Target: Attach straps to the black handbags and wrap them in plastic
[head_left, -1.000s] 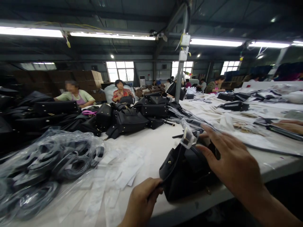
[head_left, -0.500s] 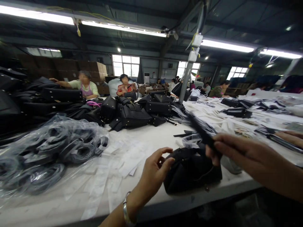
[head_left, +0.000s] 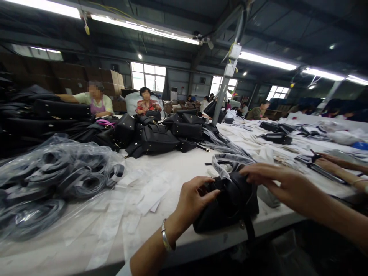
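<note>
One long white table [head_left: 184, 163] stretched across the view, its near edge running along the bottom. Across its far side lay a broad heap of black bags [head_left: 159, 138], well apart from the person's hands. Nearer, on the left, a clear plastic sack [head_left: 57, 172] held coiled grey straps, with white strips [head_left: 152, 195] scattered beside it on the tabletop.

A single black bag [head_left: 224, 214] sat close to the near edge, directly between the person's two hands and a little below their fingertips. The right hand [head_left: 276, 184] came in over its upper right, palm down, fingers bent and their tips at the bag's top; whether they gripped anything could not be told. The left hand [head_left: 192, 197] was at the upper left, thumb and forefinger slightly parted and touching the bag's top edge; whether material was pinched there could not be made out.

Farther right, well apart from the bag, were a co-worker's hands [head_left: 327, 165]. A plastic-wrapped loop [head_left: 220, 165] rose behind the bag's top, and a narrow black strap [head_left: 250, 230] hung from its front over the table edge. A silvery bracelet [head_left: 166, 235] circled the left wrist.
</note>
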Demonstrator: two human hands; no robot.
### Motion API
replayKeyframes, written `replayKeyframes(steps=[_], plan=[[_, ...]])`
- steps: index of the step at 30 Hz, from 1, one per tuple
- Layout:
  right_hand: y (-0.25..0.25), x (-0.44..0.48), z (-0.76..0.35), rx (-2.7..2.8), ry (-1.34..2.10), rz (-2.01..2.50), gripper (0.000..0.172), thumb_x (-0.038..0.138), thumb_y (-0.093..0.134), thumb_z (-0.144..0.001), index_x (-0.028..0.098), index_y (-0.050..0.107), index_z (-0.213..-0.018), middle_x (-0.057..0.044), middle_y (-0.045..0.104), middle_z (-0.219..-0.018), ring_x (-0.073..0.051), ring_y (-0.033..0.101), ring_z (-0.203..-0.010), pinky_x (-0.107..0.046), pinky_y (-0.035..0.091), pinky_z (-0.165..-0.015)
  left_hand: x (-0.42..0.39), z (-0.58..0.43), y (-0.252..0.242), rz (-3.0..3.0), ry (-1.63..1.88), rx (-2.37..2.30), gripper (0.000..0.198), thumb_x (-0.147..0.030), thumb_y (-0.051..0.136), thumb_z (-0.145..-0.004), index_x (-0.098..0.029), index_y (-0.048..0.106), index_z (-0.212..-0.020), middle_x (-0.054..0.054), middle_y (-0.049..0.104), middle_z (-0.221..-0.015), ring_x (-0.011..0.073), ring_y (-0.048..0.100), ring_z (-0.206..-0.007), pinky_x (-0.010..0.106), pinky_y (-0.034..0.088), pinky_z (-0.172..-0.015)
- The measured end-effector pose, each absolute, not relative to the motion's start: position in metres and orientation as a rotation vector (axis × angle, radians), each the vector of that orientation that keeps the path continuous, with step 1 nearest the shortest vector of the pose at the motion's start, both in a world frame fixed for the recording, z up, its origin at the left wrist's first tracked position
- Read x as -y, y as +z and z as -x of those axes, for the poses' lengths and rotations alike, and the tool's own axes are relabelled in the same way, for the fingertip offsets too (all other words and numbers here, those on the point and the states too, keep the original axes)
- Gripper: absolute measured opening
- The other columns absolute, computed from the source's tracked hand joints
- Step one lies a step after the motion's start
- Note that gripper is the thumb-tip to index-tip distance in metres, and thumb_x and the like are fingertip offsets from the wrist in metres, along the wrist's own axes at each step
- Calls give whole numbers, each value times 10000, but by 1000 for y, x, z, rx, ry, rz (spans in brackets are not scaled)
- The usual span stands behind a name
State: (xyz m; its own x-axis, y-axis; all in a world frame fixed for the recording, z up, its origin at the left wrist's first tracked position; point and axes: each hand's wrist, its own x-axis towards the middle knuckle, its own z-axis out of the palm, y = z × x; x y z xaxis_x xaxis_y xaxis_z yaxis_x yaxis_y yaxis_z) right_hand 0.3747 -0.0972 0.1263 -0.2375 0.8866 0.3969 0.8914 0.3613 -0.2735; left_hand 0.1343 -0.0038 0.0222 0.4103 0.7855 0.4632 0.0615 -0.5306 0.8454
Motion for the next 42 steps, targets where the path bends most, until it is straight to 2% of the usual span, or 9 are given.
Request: replayKeyframes(steps=[3,7,12,18,21,23,30,37,42], plan=[[80,88,-383,2557,-349,1338,550,30,429,-905,321,608,-1336,-66,555,-1467,-270,532,-1332,-458,491,-1047,3,-133,19,-1815,1171,-716,252,-264,787,-774,-196,746,-1013,14,732,-864,118,576,-638,232,484,-633],[61,84,-385,2676,-543,1133,462,19,464,-927,273,666,-1256,-88,524,-1497,-269,420,-1423,-522,404,-1124,2,-129,18,-1786,1165,-686,265,-279,778,-778,-198,740,-1027,21,731,-901,118,577,-654,231,493,-643],[91,105,-376,2372,-45,1043,231,248,598,-949,314,738,-1120,-31,775,-1129,-260,672,-1170,-450,465,-1103,3,-128,18,-1782,1178,-708,256,-276,772,-782,-203,736,-1025,1,711,-815,114,558,-622,229,487,-630],[130,122,-368,1272,423,1189,38,381,730,-839,400,738,-807,27,696,-803,-246,699,-948,-397,496,-1061,10,-131,13,-1768,1216,-679,287,-263,799,-772,-213,725,-1044,7,724,-896,123,595,-676,240,505,-674],[140,118,-365,1108,508,1219,69,412,737,-813,350,712,-795,1,610,-735,-210,623,-694,-378,576,-810,14,-132,13,-1792,1215,-639,319,-243,814,-759,-221,723,-1064,15,732,-967,130,614,-713,248,518,-706],[142,115,-362,1238,495,1415,185,487,711,-800,303,703,-781,-18,600,-662,-197,552,-549,-363,538,-578,16,-133,13,-1799,1222,-641,340,-241,812,-762,-223,715,-1088,14,735,-968,132,617,-717,248,518,-705],[129,104,-352,1917,156,2051,489,685,486,-857,256,693,-746,-37,687,-614,-260,649,-585,-356,481,-549,18,-139,5,-1729,1311,-707,282,-289,809,-776,-211,727,-1034,14,753,-932,146,642,-749,248,512,-722],[128,97,-346,2066,220,2030,420,587,524,-887,254,776,-929,-36,788,-866,-276,711,-786,-337,531,-680,17,-141,4,-1723,1316,-696,295,-293,810,-774,-213,742,-1049,22,767,-917,158,663,-748,264,531,-734],[136,93,-331,2099,315,2039,404,538,523,-897,231,785,-907,-23,762,-767,-235,680,-704,-310,476,-634,18,-142,4,-1759,1308,-669,295,-288,816,-769,-216,751,-1047,28,776,-945,170,682,-792,276,538,-776]])
